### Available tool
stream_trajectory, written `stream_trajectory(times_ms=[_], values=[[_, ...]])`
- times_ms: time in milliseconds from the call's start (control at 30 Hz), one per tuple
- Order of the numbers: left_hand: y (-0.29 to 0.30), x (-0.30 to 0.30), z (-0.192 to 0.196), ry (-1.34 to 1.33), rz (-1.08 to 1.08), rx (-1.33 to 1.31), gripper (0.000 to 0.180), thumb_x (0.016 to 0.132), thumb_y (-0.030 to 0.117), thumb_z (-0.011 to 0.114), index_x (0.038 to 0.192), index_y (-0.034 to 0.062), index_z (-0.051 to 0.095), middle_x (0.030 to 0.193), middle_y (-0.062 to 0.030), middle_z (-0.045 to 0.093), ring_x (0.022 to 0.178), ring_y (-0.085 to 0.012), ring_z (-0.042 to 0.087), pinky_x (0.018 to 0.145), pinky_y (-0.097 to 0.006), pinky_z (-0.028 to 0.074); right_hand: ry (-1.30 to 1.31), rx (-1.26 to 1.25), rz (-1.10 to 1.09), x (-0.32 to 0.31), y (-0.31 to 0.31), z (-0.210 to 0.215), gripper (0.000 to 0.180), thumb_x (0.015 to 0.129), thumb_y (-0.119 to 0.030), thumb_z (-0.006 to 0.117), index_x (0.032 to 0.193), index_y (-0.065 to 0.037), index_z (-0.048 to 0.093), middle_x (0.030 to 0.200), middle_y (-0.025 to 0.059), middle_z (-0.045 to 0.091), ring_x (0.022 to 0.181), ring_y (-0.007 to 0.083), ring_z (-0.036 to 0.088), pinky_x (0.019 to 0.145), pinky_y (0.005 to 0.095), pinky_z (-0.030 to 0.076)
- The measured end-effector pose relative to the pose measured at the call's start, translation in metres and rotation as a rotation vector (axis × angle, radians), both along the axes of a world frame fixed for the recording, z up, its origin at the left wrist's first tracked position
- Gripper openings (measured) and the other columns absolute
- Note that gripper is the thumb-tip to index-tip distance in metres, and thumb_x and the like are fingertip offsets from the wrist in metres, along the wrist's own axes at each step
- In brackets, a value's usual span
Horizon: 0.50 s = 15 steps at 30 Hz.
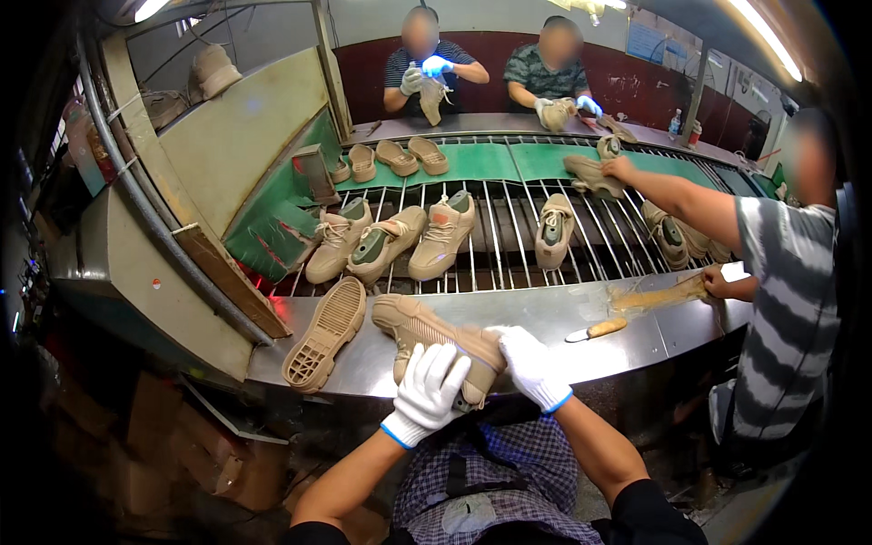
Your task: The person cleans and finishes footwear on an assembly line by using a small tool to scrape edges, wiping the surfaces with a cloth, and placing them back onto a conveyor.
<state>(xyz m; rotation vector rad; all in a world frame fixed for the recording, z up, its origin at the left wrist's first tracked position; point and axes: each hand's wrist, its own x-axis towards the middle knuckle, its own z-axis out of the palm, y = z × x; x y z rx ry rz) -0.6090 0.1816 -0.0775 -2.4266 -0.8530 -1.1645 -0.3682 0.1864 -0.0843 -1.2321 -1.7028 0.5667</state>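
Note:
A beige shoe (439, 329) lies on its side at the steel table's front edge, toe pointing away to the left. My left hand (429, 391), in a white knit glove with a blue cuff, grips it at the near side, fingers laid along the upper. At the heel end, my right hand (536, 365), gloved the same way, closes on the shoe; its fingertips are blurred. Just left of this shoe rests a loose beige sole (324, 334), tread side up. The underside of the held shoe is partly turned out of sight.
Behind the steel ledge (545, 313) run metal rollers (509, 236) carrying several beige shoes (442, 234). Loose soles (397, 157) stand on a green belt (481, 163). A wooden-handled knife (597, 330) lies to the right. One person reaches in from the right; two work across.

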Motion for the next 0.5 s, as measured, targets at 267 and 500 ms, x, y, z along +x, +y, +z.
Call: stream_trajectory(times_ms=[267,500], values=[[0.014,0.013,0.105,-0.406,-0.332,-0.406,0.099,0.054,0.046,0.106,0.131,-0.0043,0.067,0.124,-0.0252,0.073,0.114,-0.0406,0.073,0.104,-0.047,0.058,0.313,0.084,-0.005,-0.001,-0.021,0.105,0.044,0.109,-0.014,0.056,0.149,0.003,0.055,0.132,0.0189,0.065,0.120,0.0272,0.066,0.107,0.0379,0.051],[-0.006,0.044,0.098,-0.103,-0.399,-0.329,0.079,0.056,0.046,0.098,0.118,0.0031,0.075,0.117,-0.0205,0.074,0.105,-0.0408,0.074,0.096,-0.050,0.060,0.256,-0.565,0.065,0.053,-0.069,0.110,0.055,0.108,-0.020,0.055,0.156,0.005,0.048,0.143,0.0155,0.065,0.125,0.0195,0.061,0.106,0.0372,0.053]])
